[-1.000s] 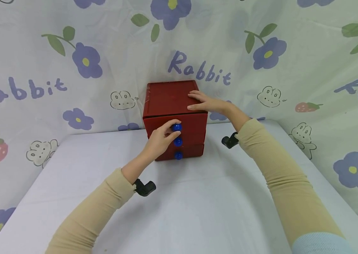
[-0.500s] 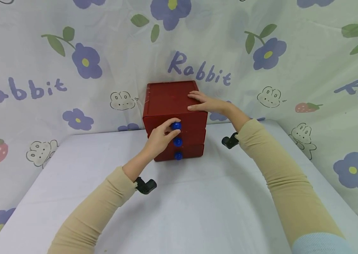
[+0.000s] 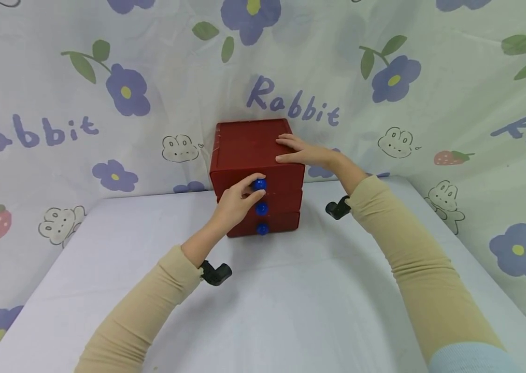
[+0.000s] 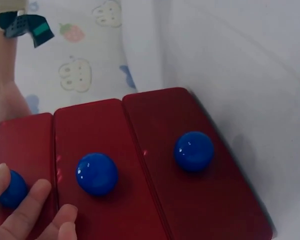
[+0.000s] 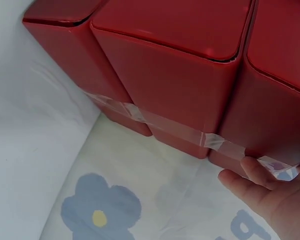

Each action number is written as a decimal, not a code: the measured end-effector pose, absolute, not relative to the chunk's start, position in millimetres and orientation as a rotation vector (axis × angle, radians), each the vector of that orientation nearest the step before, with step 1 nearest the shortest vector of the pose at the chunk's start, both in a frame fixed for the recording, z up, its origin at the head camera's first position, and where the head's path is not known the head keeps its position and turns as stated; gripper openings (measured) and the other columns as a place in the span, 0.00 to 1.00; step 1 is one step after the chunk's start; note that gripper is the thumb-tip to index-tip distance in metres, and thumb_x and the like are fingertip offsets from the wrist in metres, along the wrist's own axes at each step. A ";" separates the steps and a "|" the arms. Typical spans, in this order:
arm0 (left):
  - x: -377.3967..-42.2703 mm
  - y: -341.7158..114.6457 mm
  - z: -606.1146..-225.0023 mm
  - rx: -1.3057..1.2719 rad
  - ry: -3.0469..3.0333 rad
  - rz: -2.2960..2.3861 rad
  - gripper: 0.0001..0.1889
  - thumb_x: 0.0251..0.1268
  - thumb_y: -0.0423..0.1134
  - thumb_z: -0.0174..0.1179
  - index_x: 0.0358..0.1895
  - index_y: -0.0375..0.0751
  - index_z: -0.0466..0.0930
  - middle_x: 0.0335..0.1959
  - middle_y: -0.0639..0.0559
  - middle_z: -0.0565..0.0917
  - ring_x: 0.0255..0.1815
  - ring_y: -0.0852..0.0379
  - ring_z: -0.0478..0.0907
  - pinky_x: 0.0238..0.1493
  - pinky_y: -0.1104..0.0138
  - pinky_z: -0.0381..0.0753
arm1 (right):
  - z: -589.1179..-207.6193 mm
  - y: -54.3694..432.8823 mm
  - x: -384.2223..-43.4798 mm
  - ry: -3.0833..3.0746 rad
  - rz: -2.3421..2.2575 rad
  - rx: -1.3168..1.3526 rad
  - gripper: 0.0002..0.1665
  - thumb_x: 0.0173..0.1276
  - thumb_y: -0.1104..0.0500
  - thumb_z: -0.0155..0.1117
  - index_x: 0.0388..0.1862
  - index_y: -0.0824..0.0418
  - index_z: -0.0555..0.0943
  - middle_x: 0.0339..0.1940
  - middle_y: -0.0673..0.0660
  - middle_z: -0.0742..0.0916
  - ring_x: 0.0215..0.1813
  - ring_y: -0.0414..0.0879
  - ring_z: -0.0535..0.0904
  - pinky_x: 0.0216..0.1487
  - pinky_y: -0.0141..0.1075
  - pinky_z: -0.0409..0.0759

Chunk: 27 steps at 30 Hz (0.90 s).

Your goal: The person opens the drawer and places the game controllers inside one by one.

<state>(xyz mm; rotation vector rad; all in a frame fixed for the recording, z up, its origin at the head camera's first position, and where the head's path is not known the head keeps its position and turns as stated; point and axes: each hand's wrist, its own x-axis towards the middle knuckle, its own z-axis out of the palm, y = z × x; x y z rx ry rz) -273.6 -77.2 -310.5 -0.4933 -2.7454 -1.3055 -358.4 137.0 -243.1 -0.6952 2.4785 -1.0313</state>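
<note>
A red three-drawer cabinet (image 3: pixel 249 142) stands at the back of the table, with one round blue knob on each drawer front. My left hand (image 3: pixel 233 206) pinches the top knob (image 3: pixel 260 184) between thumb and fingers. The top drawer sits flush under the cabinet's top. Below it are the middle knob (image 4: pixel 97 174) and the bottom knob (image 4: pixel 194 151), both untouched. My right hand (image 3: pixel 307 152) rests on the right edge of the cabinet's top, fingers spread. In the right wrist view, clear tape (image 5: pixel 175 131) runs along the cabinet's side near the right hand's fingers (image 5: pixel 245 189).
The cabinet stands on a white-covered table (image 3: pixel 263 311). Close behind it hangs a patterned curtain (image 3: pixel 169 67) with flowers, rabbits and strawberries. Black wrist mounts (image 3: pixel 216 273) stick out below the forearms.
A thin dark gap above the top drawer front has shut as the drawer went in, with the left hand moving slightly along with its knob. The right hand has stayed still.
</note>
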 end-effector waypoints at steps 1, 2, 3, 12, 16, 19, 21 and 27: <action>-273.8 -77.5 -310.8 -0.487 -2.747 -1.307 0.21 0.64 0.47 0.54 0.61 0.58 0.69 0.46 0.49 0.81 0.46 0.53 0.77 0.45 0.59 0.77 | -247.3 137.9 -363.1 2.483 -1.035 -0.697 0.43 0.67 0.46 0.51 0.74 0.53 0.44 0.75 0.49 0.40 0.74 0.49 0.31 0.69 0.56 0.42; -274.0 -77.8 -311.0 -0.483 -2.748 -1.311 0.21 0.64 0.47 0.54 0.61 0.58 0.69 0.46 0.49 0.81 0.46 0.53 0.77 0.44 0.60 0.78 | -251.9 139.0 -368.2 2.486 -1.040 -0.699 0.43 0.66 0.45 0.51 0.74 0.52 0.44 0.75 0.48 0.39 0.74 0.48 0.30 0.69 0.57 0.42; -274.6 -78.2 -311.4 -0.479 -2.750 -1.316 0.21 0.64 0.47 0.55 0.61 0.58 0.69 0.46 0.49 0.81 0.46 0.53 0.77 0.44 0.60 0.78 | -255.4 139.6 -371.8 2.494 -1.044 -0.700 0.43 0.66 0.45 0.51 0.74 0.51 0.45 0.75 0.47 0.40 0.74 0.48 0.31 0.69 0.56 0.42; -277.8 -83.6 -309.9 -0.548 -2.724 -1.489 0.22 0.63 0.41 0.57 0.61 0.53 0.70 0.46 0.46 0.81 0.47 0.51 0.77 0.49 0.58 0.78 | -259.9 142.8 -365.8 2.498 -1.118 -0.723 0.42 0.67 0.44 0.49 0.74 0.51 0.46 0.75 0.45 0.39 0.74 0.48 0.31 0.69 0.57 0.41; -277.8 -87.3 -311.6 -0.579 -2.674 -1.640 0.23 0.63 0.39 0.57 0.63 0.51 0.69 0.48 0.44 0.79 0.50 0.50 0.76 0.52 0.57 0.76 | -263.2 144.9 -360.1 2.507 -1.178 -0.725 0.41 0.68 0.44 0.46 0.74 0.50 0.43 0.75 0.45 0.39 0.74 0.48 0.32 0.69 0.57 0.41; -274.3 -91.8 -315.8 -0.569 -2.594 -1.729 0.23 0.63 0.39 0.57 0.62 0.49 0.69 0.50 0.42 0.79 0.52 0.50 0.75 0.54 0.57 0.74 | -268.5 146.8 -354.9 2.514 -1.235 -0.719 0.40 0.69 0.42 0.43 0.74 0.47 0.42 0.75 0.44 0.39 0.75 0.47 0.32 0.69 0.58 0.41; -270.1 -96.7 -319.3 -0.569 -2.541 -1.738 0.23 0.63 0.39 0.57 0.62 0.46 0.70 0.50 0.41 0.79 0.52 0.49 0.76 0.54 0.58 0.75 | -273.6 149.3 -350.9 2.507 -1.288 -0.724 0.39 0.69 0.42 0.41 0.74 0.46 0.41 0.75 0.44 0.40 0.75 0.46 0.33 0.68 0.59 0.41; -249.7 -120.3 -324.3 -0.555 -2.424 -1.537 0.19 0.62 0.37 0.57 0.57 0.43 0.74 0.48 0.43 0.81 0.47 0.50 0.77 0.46 0.68 0.76 | -285.6 167.5 -333.2 2.631 -1.396 -0.782 0.43 0.69 0.36 0.41 0.74 0.53 0.44 0.75 0.52 0.47 0.74 0.52 0.44 0.69 0.54 0.50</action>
